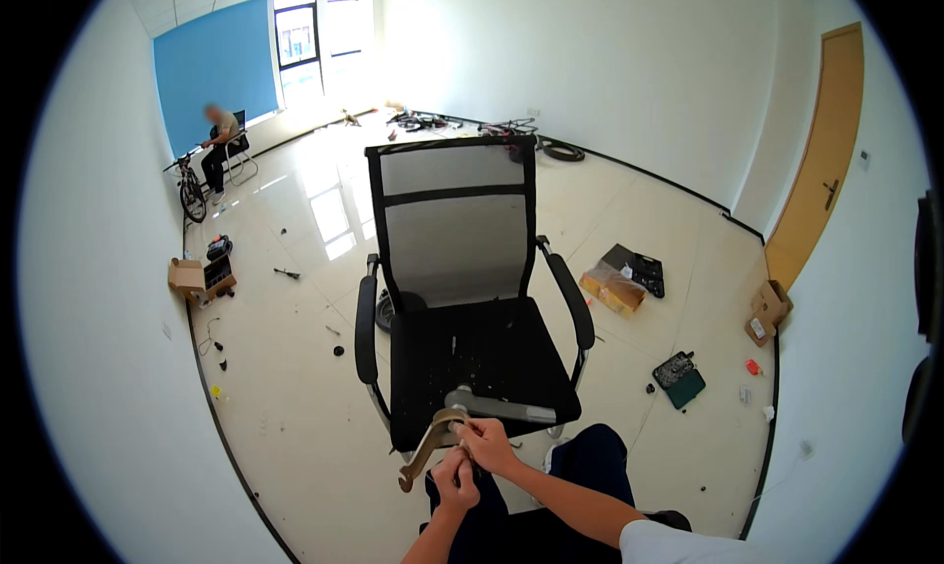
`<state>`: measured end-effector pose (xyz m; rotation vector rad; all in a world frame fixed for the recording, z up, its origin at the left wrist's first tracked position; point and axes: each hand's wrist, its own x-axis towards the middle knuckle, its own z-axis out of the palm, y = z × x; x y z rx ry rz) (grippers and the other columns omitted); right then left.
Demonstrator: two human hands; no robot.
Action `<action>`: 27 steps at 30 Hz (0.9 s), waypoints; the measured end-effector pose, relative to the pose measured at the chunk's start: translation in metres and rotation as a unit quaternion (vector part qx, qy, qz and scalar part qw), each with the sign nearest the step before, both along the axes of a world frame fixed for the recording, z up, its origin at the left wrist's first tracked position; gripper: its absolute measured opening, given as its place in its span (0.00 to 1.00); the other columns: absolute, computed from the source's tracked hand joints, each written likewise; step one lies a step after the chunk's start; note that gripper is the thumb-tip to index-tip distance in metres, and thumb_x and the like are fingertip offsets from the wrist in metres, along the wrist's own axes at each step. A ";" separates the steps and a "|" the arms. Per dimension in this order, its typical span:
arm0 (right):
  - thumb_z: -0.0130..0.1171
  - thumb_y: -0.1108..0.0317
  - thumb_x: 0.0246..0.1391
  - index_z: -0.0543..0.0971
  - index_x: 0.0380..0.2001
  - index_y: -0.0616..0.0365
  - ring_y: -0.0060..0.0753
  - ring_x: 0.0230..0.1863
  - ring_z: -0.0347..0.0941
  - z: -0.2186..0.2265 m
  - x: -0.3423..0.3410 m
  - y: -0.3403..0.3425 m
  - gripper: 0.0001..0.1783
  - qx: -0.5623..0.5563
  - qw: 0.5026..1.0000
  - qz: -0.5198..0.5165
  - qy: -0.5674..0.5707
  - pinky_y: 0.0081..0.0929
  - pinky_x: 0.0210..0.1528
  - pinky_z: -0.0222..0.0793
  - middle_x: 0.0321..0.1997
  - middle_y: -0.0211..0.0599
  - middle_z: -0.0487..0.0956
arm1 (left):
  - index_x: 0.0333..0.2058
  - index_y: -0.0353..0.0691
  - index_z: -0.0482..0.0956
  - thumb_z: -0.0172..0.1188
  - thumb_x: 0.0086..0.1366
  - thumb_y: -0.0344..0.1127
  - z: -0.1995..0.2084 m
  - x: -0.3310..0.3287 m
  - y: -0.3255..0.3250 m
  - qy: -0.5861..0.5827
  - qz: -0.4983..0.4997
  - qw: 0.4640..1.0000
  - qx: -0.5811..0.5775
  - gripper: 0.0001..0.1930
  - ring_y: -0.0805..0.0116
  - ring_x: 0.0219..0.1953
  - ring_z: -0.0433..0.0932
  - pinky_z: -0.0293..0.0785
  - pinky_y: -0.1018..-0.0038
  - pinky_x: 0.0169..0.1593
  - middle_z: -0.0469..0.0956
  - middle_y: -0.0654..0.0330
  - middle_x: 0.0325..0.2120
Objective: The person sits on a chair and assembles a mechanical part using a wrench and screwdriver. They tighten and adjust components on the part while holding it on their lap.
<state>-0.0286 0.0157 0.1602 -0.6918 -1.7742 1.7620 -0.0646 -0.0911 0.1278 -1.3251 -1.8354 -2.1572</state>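
Your curved tan piece (424,452) is at the front edge of the black office chair (418,353), its lower end hanging past the seat toward your lap. Your right hand (489,445) appears closed on it near the ring-like upper end; your left hand (455,479) is just below, fingers bunched — what they pinch, if anything, you cannot tell from here.

Expect it to handle as stiff and fairly weighty (it looks like metal, though that is a judgement), not fragile, and perhaps a little slippery where the surface is smooth. The ring end seems the surest place to hold; gripped by the long limb alone, it would likely want to twist.

It looks dull bronze-tan, a flat band bending down from the ring to a hooked tip at the lower left. Beside it the grey arm (506,408) lies across the seat — thick, straight, paler at its far end.
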 end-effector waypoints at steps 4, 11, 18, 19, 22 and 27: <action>0.50 0.62 0.60 0.60 0.12 0.50 0.16 0.09 0.46 -0.046 -0.005 0.032 0.22 -0.414 0.910 -0.003 -0.026 0.21 0.11 0.41 0.09 0.21 0.53 | 0.20 0.30 0.64 0.47 0.60 0.27 -0.005 0.000 0.014 -0.019 -0.039 0.999 0.016 0.10 0.63 0.16 0.61 0.58 0.70 0.22 0.62 0.53 0.15; 0.46 0.62 0.62 0.53 0.12 0.44 0.19 0.08 0.42 -0.081 0.008 0.050 0.24 -0.508 0.860 -0.050 -0.008 0.21 0.10 0.39 0.09 0.19 0.49 | 0.18 0.31 0.64 0.46 0.60 0.28 -0.002 0.006 0.017 0.045 -0.057 0.997 -0.030 0.12 0.60 0.16 0.61 0.58 0.68 0.23 0.61 0.53 0.13; 0.55 0.67 0.57 0.74 0.17 0.66 0.11 0.18 0.59 0.008 0.008 -0.018 0.17 0.177 0.983 0.041 0.027 0.22 0.17 0.55 0.12 0.24 0.67 | 0.32 0.31 0.74 0.44 0.64 0.32 -0.013 -0.012 0.002 -0.001 0.020 0.999 -0.026 0.12 0.58 0.19 0.70 0.64 0.70 0.25 0.69 0.52 0.18; 0.53 0.68 0.57 0.75 0.16 0.65 0.12 0.17 0.61 -0.010 0.012 -0.010 0.17 0.119 0.990 0.047 0.056 0.20 0.17 0.55 0.12 0.25 0.69 | 0.32 0.31 0.74 0.45 0.65 0.33 0.011 -0.003 0.008 -0.020 0.041 0.999 0.006 0.12 0.59 0.18 0.69 0.64 0.70 0.25 0.69 0.52 0.17; 0.51 0.66 0.60 0.62 0.10 0.53 0.17 0.07 0.49 -0.007 -0.006 0.001 0.23 -0.169 0.985 -0.035 0.019 0.23 0.10 0.42 0.08 0.23 0.57 | 0.24 0.31 0.66 0.45 0.65 0.30 -0.022 -0.019 0.001 -0.041 -0.066 0.997 0.016 0.11 0.66 0.19 0.60 0.58 0.70 0.25 0.60 0.56 0.16; 0.47 0.61 0.62 0.53 0.13 0.43 0.19 0.07 0.39 -0.079 -0.009 0.044 0.24 -0.585 0.810 0.013 0.043 0.19 0.09 0.36 0.08 0.19 0.46 | 0.22 0.30 0.63 0.45 0.61 0.26 -0.001 -0.012 -0.004 -0.049 -0.064 0.997 0.001 0.09 0.63 0.21 0.61 0.58 0.72 0.28 0.61 0.55 0.18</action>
